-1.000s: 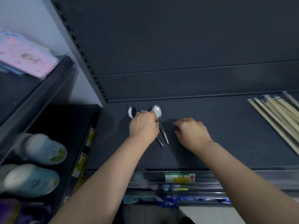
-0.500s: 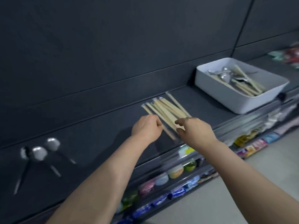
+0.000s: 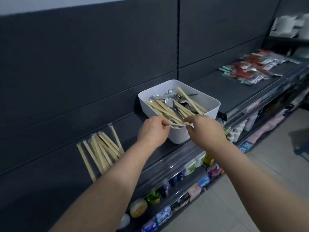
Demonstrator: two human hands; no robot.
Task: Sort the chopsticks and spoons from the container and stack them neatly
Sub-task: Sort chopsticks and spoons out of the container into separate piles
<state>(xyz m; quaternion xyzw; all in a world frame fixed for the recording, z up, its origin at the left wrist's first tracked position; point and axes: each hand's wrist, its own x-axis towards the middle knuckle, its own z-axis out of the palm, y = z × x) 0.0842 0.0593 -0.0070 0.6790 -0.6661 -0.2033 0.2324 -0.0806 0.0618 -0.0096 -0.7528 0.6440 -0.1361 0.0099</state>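
Note:
A white container (image 3: 180,136) stands on the dark shelf (image 3: 55,178). It holds a jumble of wrapped wooden chopsticks (image 3: 164,108) and metal spoons (image 3: 168,101). My left hand (image 3: 153,131) and my right hand (image 3: 204,129) meet at its near corner, fingers curled and pinched at the rim and the chopstick ends. Whether either hand holds anything is hidden by the fingers. To the left, a loose pile of wrapped chopsticks (image 3: 102,148) lies on the shelf.
Packaged red and green utensils (image 3: 250,69) lie on the shelf further right. Below the shelf edge, a lower shelf (image 3: 167,190) carries bottles and small packets. Tiled floor (image 3: 250,190) shows at the lower right. The dark back panel rises behind the container.
My view has swung right, away from the spoons laid out on the shelf. Both hands moved from the chopstick pile to the container's near corner.

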